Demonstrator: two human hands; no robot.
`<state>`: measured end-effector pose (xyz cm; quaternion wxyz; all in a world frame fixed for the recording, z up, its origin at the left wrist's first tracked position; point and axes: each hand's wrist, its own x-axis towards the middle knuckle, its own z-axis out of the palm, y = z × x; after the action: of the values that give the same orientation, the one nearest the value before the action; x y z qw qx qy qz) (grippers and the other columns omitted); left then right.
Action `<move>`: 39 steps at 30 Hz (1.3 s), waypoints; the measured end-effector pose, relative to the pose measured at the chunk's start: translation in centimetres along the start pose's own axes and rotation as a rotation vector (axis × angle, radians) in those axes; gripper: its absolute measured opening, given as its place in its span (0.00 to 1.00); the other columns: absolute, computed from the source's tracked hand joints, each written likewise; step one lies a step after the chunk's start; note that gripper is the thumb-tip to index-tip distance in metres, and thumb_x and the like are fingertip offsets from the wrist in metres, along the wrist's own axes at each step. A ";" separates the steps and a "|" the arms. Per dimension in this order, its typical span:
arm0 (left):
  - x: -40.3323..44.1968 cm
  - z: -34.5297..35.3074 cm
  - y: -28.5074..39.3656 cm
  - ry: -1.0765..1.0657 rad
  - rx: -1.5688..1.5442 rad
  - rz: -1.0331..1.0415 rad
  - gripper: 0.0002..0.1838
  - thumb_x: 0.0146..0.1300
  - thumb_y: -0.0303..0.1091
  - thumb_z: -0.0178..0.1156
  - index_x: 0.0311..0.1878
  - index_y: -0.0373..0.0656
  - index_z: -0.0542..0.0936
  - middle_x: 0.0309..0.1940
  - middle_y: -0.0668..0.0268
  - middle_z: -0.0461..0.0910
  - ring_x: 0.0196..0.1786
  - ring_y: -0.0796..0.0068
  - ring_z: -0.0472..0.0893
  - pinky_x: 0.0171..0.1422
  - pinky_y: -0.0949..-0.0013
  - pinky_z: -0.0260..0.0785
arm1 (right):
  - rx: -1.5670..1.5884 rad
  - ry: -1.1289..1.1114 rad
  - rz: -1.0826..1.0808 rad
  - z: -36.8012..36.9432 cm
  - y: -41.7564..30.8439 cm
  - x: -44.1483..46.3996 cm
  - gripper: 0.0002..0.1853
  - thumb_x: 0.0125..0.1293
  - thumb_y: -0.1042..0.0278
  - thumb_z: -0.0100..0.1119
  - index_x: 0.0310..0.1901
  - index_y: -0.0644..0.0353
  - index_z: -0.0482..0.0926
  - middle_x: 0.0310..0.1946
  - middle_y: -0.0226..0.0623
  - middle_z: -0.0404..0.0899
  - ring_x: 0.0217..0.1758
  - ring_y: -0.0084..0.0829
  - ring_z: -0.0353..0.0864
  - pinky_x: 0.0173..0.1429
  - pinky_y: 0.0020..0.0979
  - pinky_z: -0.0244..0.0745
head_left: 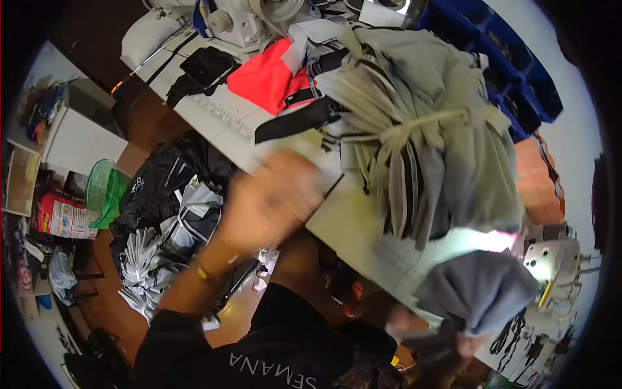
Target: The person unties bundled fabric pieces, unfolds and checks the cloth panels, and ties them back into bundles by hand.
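My left hand (275, 198), smeared by motion, is over the front edge of the white sewing table (217, 117); its fingers do not show clearly. Just beyond it lie a black strip of cloth (295, 123) and a bright red-orange cloth piece (269, 76). To its right is a big bundle of grey-green cloth pieces (434, 136), tied round with a cloth strip. At the lower right my right hand (468, 345), also blurred, is closed on bunched grey cloth (479, 288) at the table edge. Part of that hand is hidden by the cloth.
A sewing machine (236, 23) stands at the far side, another machine (551, 259) at the right. A blue divided tray (486, 39) is behind the bundle. A black phone (208, 66) lies on the table. Black garments and tied grey-white bundles (146, 259) are piled at the left, near a green basket (107, 191).
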<state>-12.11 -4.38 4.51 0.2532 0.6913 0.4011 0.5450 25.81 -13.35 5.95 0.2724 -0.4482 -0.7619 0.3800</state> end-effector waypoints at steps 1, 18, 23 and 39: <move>1.4 -3.4 -2.5 0.181 0.182 -0.342 0.11 0.65 0.37 0.63 0.45 0.40 0.81 0.36 0.64 0.81 0.38 0.76 0.78 0.44 0.72 0.71 | -0.017 0.043 0.102 -2.2 1.0 -1.4 0.27 0.66 0.69 0.61 0.64 0.62 0.66 0.56 0.45 0.71 0.58 0.37 0.70 0.60 0.36 0.68; 14.2 -20.1 -17.9 0.806 -0.533 -1.235 0.12 0.64 0.43 0.64 0.30 0.48 0.77 0.21 0.70 0.73 0.19 0.76 0.69 0.25 0.72 0.64 | -0.389 0.290 0.271 -3.4 -13.2 5.5 0.20 0.62 0.82 0.57 0.57 0.63 0.76 0.54 0.42 0.76 0.47 0.33 0.81 0.51 0.32 0.77; 14.7 -19.3 -18.9 0.660 -0.561 -1.179 0.14 0.68 0.47 0.58 0.38 0.44 0.77 0.26 0.64 0.78 0.23 0.71 0.77 0.24 0.67 0.69 | -0.380 0.110 0.221 -0.6 -18.7 9.9 0.15 0.61 0.81 0.60 0.51 0.64 0.78 0.42 0.43 0.80 0.44 0.38 0.82 0.48 0.33 0.75; 5.4 -17.6 4.2 0.447 -1.195 -0.743 0.22 0.73 0.48 0.52 0.61 0.41 0.72 0.54 0.62 0.80 0.54 0.67 0.81 0.60 0.61 0.74 | 0.072 0.006 -0.193 10.5 -26.4 26.3 0.24 0.64 0.77 0.60 0.63 0.61 0.73 0.47 0.38 0.75 0.46 0.30 0.78 0.51 0.28 0.74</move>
<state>-27.28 -3.73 15.68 0.6666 0.1267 0.2855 0.6768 -6.54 -1.60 23.74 0.3257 -0.3639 -0.7865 0.3780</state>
